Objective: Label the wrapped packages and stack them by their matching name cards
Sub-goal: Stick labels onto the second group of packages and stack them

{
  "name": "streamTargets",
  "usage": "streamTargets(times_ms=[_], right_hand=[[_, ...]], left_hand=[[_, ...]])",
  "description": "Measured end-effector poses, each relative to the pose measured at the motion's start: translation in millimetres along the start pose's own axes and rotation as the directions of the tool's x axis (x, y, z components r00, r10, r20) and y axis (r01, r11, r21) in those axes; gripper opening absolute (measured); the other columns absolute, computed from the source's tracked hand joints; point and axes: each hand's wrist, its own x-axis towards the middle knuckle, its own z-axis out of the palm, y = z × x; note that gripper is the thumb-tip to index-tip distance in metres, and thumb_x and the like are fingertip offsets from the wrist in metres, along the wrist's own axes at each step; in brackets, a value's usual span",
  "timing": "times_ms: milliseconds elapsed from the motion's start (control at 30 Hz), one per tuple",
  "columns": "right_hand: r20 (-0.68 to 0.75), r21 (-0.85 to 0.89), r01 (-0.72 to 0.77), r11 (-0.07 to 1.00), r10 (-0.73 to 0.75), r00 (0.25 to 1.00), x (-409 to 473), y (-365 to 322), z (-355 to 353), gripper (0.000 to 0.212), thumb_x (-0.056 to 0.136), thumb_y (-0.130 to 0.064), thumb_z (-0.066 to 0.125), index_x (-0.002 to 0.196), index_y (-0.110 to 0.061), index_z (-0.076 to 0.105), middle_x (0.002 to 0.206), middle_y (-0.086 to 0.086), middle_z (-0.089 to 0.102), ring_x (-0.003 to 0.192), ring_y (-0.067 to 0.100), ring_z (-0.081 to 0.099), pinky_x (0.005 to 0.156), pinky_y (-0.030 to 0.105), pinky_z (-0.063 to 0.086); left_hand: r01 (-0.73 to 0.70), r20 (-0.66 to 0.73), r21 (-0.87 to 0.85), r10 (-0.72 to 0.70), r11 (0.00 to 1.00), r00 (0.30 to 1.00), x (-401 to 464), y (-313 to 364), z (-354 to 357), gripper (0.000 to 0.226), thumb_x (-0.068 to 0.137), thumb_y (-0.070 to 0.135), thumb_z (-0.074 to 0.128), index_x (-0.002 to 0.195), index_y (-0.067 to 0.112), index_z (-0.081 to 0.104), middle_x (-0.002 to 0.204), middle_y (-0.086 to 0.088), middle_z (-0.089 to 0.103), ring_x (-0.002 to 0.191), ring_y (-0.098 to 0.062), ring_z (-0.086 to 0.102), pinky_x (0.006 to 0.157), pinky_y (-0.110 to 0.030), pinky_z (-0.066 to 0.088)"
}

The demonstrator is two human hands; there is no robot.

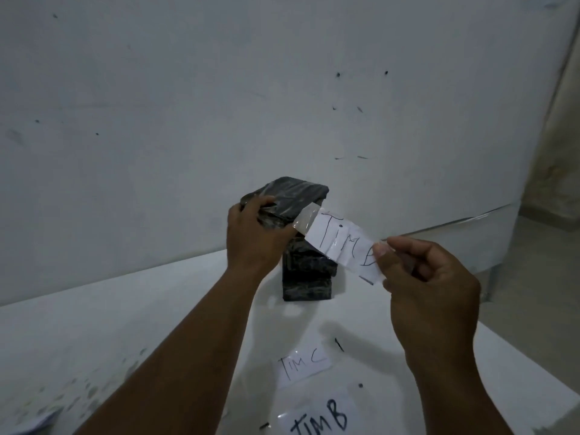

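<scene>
My left hand (251,233) grips a dark wrapped package (295,196) and holds it up in the air above the table. A white paper label reading "TIM B" (342,243) hangs from the package's right edge by clear tape (306,219). My right hand (423,277) pinches the label's free end between thumb and fingers. Below the lifted package, a stack of dark wrapped packages (309,277) stands on the white table (125,315). Two name cards lie near the front: "TIM C" (301,364) and "TIM B" (320,419).
A white wall rises just behind the table. The table's right edge runs diagonally at right, with floor beyond it. White paper (34,423) pokes in at the lower left corner. A small dark item (339,344) lies next to the "TIM C" card.
</scene>
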Motion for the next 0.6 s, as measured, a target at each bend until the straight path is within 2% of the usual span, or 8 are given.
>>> streamTargets(times_ms=[67, 133, 167, 233, 333, 433, 533, 600], right_hand=[[0.019, 0.057, -0.034, 0.998, 0.033, 0.999, -5.3, -7.7, -2.5, 0.013, 0.082, -0.024, 0.084, 0.093, -0.024, 0.076, 0.082, -0.009, 0.078, 0.075, 0.004, 0.074, 0.066, 0.024, 0.058], [0.05, 0.113, -0.055, 0.992, 0.049, 0.998, -14.1, -17.3, -5.8, 0.014, 0.082, -0.023, 0.083, 0.094, -0.023, 0.076, 0.082, -0.008, 0.079, 0.074, 0.004, 0.074, 0.064, 0.022, 0.057], [0.068, 0.131, -0.058, 0.99, 0.049, 0.996, -19.7, -22.3, -7.3, 0.014, 0.081, -0.023, 0.083, 0.094, -0.023, 0.076, 0.083, -0.007, 0.079, 0.075, 0.005, 0.074, 0.063, 0.02, 0.057], [0.107, 0.148, -0.054, 0.987, 0.039, 0.994, -33.5, -32.7, -9.2, 0.015, 0.081, -0.023, 0.083, 0.094, -0.023, 0.076, 0.084, -0.006, 0.08, 0.076, 0.007, 0.075, 0.063, 0.019, 0.057], [0.174, 0.112, -0.039, 0.993, 0.019, 0.985, -58.1, -44.3, -8.8, 0.014, 0.081, -0.025, 0.084, 0.093, -0.025, 0.076, 0.084, -0.004, 0.08, 0.078, 0.01, 0.076, 0.065, 0.023, 0.059], [0.259, 0.033, -0.035, 0.999, 0.026, 0.965, -84.9, -48.1, -8.6, 0.014, 0.082, -0.024, 0.084, 0.093, -0.026, 0.076, 0.082, -0.006, 0.079, 0.076, 0.009, 0.076, 0.066, 0.028, 0.059], [0.334, -0.049, -0.076, 0.996, 0.088, 0.938, -108.7, -44.2, -9.2, 0.014, 0.083, -0.023, 0.084, 0.094, -0.025, 0.076, 0.081, -0.006, 0.079, 0.075, 0.009, 0.076, 0.069, 0.031, 0.059], [0.362, -0.095, -0.107, 0.99, 0.135, 0.923, -122.9, -38.7, -10.9, 0.013, 0.083, -0.023, 0.084, 0.094, -0.024, 0.077, 0.08, -0.005, 0.079, 0.074, 0.009, 0.076, 0.07, 0.032, 0.06]], left_hand=[[-0.022, -0.051, -0.053, 0.02, 0.998, 0.999, -18.1, 6.0, -16.0, 0.063, 0.059, 0.051, 0.08, 0.118, 0.039, 0.063, 0.128, 0.002, 0.059, 0.101, 0.01, 0.054, 0.091, -0.017, 0.051], [-0.005, -0.077, -0.1, -0.003, 0.995, 0.997, -47.7, 12.0, -36.3, 0.065, 0.058, 0.047, 0.087, 0.117, 0.043, 0.059, 0.126, 0.006, 0.06, 0.107, -0.005, 0.062, 0.091, -0.035, 0.059], [0.025, -0.074, -0.121, -0.034, 0.992, 0.997, -66.4, 15.5, -47.3, 0.068, 0.056, 0.043, 0.089, 0.116, 0.044, 0.056, 0.126, 0.007, 0.059, 0.108, -0.01, 0.063, 0.089, -0.038, 0.06], [0.095, -0.024, -0.168, -0.101, 0.981, 0.995, -105.2, 18.3, -69.1, 0.076, 0.054, 0.035, 0.091, 0.117, 0.046, 0.051, 0.125, 0.011, 0.058, 0.108, -0.01, 0.064, 0.084, -0.031, 0.06], [0.165, 0.101, -0.193, -0.147, 0.967, 0.984, -158.9, 10.7, -99.3, 0.084, 0.055, 0.019, 0.094, 0.121, 0.045, 0.048, 0.119, 0.02, 0.06, 0.1, 0.006, 0.064, 0.069, -0.013, 0.055], [0.201, 0.189, -0.152, -0.171, 0.968, 0.967, -199.6, -5.7, -123.7, 0.084, 0.053, 0.021, 0.09, 0.121, 0.048, 0.047, 0.118, 0.023, 0.061, 0.101, 0.01, 0.063, 0.074, -0.008, 0.051], [0.244, 0.275, -0.103, -0.208, 0.964, 0.939, -230.6, -18.9, -142.1, 0.083, 0.056, 0.025, 0.086, 0.124, 0.05, 0.045, 0.123, 0.021, 0.062, 0.109, 0.003, 0.064, 0.085, -0.013, 0.052], [0.278, 0.331, -0.072, -0.24, 0.958, 0.913, -247.5, -24.6, -151.8, 0.084, 0.061, 0.024, 0.086, 0.126, 0.053, 0.042, 0.126, 0.018, 0.062, 0.115, -0.002, 0.062, 0.093, -0.029, 0.056]])
